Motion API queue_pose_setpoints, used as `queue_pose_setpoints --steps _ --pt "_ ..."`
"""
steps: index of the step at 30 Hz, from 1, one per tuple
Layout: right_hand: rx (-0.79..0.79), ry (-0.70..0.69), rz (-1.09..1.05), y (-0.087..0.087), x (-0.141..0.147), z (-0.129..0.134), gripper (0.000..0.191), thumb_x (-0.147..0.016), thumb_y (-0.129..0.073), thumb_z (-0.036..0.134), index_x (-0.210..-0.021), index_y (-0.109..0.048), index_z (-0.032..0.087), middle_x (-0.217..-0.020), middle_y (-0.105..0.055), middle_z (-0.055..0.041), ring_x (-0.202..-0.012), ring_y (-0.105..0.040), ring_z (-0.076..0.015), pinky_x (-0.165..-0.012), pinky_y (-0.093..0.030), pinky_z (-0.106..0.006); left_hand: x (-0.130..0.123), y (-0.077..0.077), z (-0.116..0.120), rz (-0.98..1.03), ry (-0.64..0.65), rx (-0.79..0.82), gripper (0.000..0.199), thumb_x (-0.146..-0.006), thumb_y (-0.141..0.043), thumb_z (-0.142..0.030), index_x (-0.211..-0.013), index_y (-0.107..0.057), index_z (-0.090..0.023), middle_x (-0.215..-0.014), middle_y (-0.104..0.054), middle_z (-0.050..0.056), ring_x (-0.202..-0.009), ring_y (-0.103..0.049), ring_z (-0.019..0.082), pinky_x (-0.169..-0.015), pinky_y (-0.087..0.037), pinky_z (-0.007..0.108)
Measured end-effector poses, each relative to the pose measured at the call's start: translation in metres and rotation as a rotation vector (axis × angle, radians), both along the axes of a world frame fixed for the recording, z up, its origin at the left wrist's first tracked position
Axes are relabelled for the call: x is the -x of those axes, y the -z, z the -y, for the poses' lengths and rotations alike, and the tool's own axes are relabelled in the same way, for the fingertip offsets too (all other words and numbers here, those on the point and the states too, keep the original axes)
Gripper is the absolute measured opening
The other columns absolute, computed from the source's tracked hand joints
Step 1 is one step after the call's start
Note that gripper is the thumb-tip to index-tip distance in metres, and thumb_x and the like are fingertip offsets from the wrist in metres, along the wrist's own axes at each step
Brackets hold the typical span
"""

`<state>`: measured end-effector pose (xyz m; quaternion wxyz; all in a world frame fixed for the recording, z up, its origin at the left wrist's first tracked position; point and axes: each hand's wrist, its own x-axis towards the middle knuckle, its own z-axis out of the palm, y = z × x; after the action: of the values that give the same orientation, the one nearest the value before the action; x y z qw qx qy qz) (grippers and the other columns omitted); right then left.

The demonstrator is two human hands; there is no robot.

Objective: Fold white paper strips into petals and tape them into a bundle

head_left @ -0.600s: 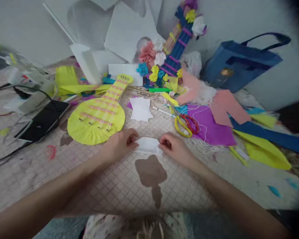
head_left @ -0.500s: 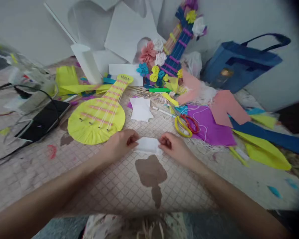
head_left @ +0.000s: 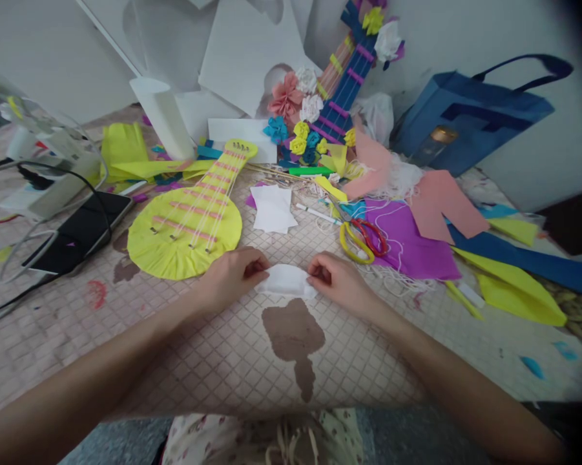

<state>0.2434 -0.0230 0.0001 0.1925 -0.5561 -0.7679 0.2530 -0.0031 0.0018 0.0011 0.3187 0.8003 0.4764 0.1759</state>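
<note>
A small piece of white paper (head_left: 287,281) is stretched between my hands, low over the table. My left hand (head_left: 239,274) pinches its left end, fingers curled. At the right end, my right hand (head_left: 333,279) pinches it the same way. The paper's upper edge bows slightly upward. Beyond it lies a small stack of white paper pieces (head_left: 272,209). A yellow paper guitar (head_left: 187,226) with pink strips and white strings rests left of the stack. Scissors (head_left: 361,240) with red and yellow handles lie to the right, partly on purple paper (head_left: 407,242).
A black phone (head_left: 80,232), cables and a power strip (head_left: 53,177) are at the left. Behind stand a blue paper guitar (head_left: 342,103) with paper flowers and a blue bag (head_left: 475,123). Pink paper (head_left: 446,206) and yellow paper (head_left: 520,300) lie right.
The white paper's upper edge now curves where it was straighter before. Both hands keep their pinch at its ends, in nearly the same place. The camera view has shifted slightly.
</note>
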Motion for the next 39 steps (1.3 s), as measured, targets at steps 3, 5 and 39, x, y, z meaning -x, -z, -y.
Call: queue_pose_setpoints --steps 3,5,39 --pt "0.027 -0.009 -0.024 0.001 -0.002 -0.001 0.011 -0.074 -0.059 0.016 -0.085 -0.059 0.019 -0.074 -0.057 0.0017 -0.062 -0.048 -0.0102 -0.059 -0.035 -0.023 -0.001 0.002 -0.001 0.007 0.005 -0.005 0.011 -0.076 -0.059 -0.020 -0.087 -0.063 -0.019 -0.074 -0.060 -0.002 -0.064 -0.053 0.010 -0.058 -0.038 0.021" --pt "0.044 -0.019 -0.031 0.001 -0.002 -0.002 0.013 -0.074 -0.059 0.015 -0.087 -0.060 0.019 -0.074 -0.058 0.0020 -0.062 -0.048 -0.0100 -0.059 -0.035 -0.023 -0.001 0.003 -0.002 0.002 0.007 -0.014 0.012 -0.075 -0.060 -0.018 -0.086 -0.063 -0.019 -0.073 -0.060 -0.002 -0.064 -0.052 0.010 -0.058 -0.038 0.021" --pt "0.015 -0.089 -0.098 0.003 0.000 -0.018 0.004 -0.082 -0.053 0.020 -0.085 -0.056 0.019 -0.075 -0.063 0.0008 -0.067 -0.057 -0.0128 -0.062 -0.041 -0.025 0.001 0.003 0.002 0.088 0.028 0.113 0.014 -0.081 -0.052 -0.028 -0.086 -0.060 -0.018 -0.068 -0.061 -0.002 -0.058 -0.052 0.010 -0.053 -0.036 0.021"
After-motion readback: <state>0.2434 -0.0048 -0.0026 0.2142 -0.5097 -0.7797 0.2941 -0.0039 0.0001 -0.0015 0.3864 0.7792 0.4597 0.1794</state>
